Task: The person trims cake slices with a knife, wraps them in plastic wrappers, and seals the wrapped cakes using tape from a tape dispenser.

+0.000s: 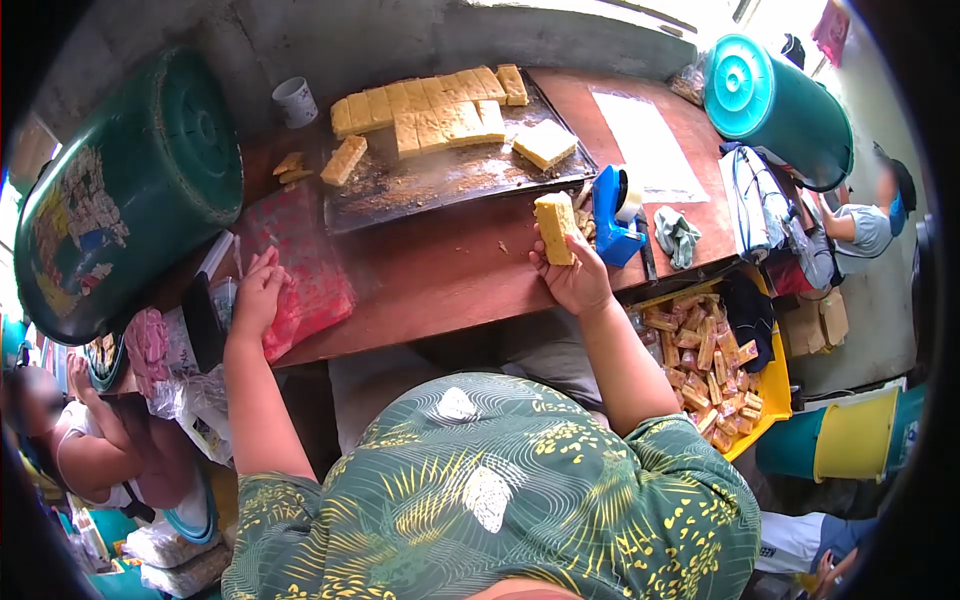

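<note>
My right hand point(577, 275) holds an upright bar of yellow cake point(556, 229) over the front of the brown table point(440, 290). At the left, my left hand point(262, 290) touches a stack of red-printed plastic wrappers point(310, 290); its fingers are close together, and whether they pinch a wrapper is too small to tell. Behind the hands, a dark baking tray point(400, 200) carries rows of cut cake point(440, 110), with one separate block point(545, 145) on its right side. A loose bar point(344, 161) leans at the tray's left edge. Beside my right hand stands a blue tape dispenser point(615, 225).
Wrapped bars fill a yellow crate point(770, 395) below the table at right. A green drum point(130, 190) stands left, a teal bucket point(780, 105) at back right. A white mug point(295, 102) is behind the tray. Other people are at left, right and lower right.
</note>
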Tool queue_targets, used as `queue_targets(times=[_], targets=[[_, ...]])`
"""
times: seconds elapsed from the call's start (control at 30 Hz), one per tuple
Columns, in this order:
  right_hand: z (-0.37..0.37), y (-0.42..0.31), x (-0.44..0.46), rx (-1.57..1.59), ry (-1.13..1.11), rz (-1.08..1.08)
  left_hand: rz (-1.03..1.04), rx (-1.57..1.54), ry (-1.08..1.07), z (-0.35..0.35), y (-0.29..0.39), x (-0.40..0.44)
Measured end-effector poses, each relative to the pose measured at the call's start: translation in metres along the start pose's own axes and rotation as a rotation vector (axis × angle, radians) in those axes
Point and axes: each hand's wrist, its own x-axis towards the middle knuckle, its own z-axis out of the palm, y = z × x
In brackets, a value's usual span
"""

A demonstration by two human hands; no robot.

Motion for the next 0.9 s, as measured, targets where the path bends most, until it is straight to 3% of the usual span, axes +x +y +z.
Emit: queue_targets(times=[0.03, 0.13, 0.23, 0.3, 0.37, 0.4, 0.5, 0.57, 0.63, 0.67, 0.7, 0.77, 0.83, 0.9], targets=[[-0.001, 0.000, 0.001, 0.006, -0.010, 0.004, 0.023, 0.029, -0.009, -0.001, -0.003, 0.001], [-0.004, -0.001, 0.000, 0.047, -0.012, 0.035, -0.219, -0.199, 0.050, -0.004, -0.010, 0.011], [-0.002, -0.001, 0.004, 0.085, 0.007, 0.073, -0.175, -0.977, 0.253, 0.013, 0.060, 0.018], [-0.004, -0.002, 0.003, 0.089, 0.018, 0.096, 0.034, -0.725, 0.173, 0.036, 0.166, 0.003], [-0.006, -0.002, 0.005, 0.084, 0.011, 0.100, 0.326, -0.452, -0.026, 0.075, 0.197, -0.005], [-0.006, -0.003, 0.005, 0.080, 0.010, 0.092, 0.332, -0.446, -0.146, 0.105, 0.202, -0.011], [-0.004, -0.002, 0.003, 0.049, 0.002, 0.065, 0.316, -0.032, -0.569, 0.135, 0.239, -0.044], [-0.001, -0.003, 0.001, 0.002, -0.013, 0.034, 0.409, -0.035, -0.553, 0.136, 0.241, -0.051], [0.002, 0.000, -0.003, -0.103, 0.004, 0.015, 0.364, -0.269, -0.385, 0.133, 0.217, -0.039], [0.005, 0.002, -0.004, -0.153, 0.010, 0.004, 0.409, -0.014, -0.203, 0.124, 0.207, -0.037], [0.009, 0.004, -0.005, -0.339, -0.065, -0.017, 0.310, 0.210, -0.158, 0.115, 0.201, -0.041], [0.029, 0.009, -0.005, -0.707, -0.219, -0.063, 0.185, 0.227, -0.233, 0.111, 0.181, -0.042], [0.061, 0.014, 0.001, -0.966, -0.313, 0.040, 0.193, 0.230, -0.274, 0.109, 0.175, -0.044], [0.087, 0.015, 0.015, -1.462, -0.451, -0.094, 0.199, 0.229, -0.307, 0.107, 0.175, -0.045]])
